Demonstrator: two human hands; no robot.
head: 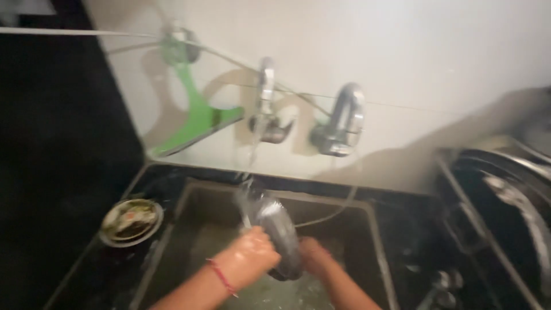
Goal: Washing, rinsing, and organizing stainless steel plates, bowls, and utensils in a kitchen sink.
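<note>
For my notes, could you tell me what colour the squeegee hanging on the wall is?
The squeegee is bright green, seen clearly in the head view.

No packages, labels, signs or screens show (the picture is blurred).

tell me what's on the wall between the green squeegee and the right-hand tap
In the head view, another chrome tap sits between the green squeegee and the right-hand tap, with water running from it.

Shiny wet metal vessel (279, 232) — chrome taps (344, 123) glossy, squeegee (195, 117) green plastic, sink (189, 206) dark and matt
</note>
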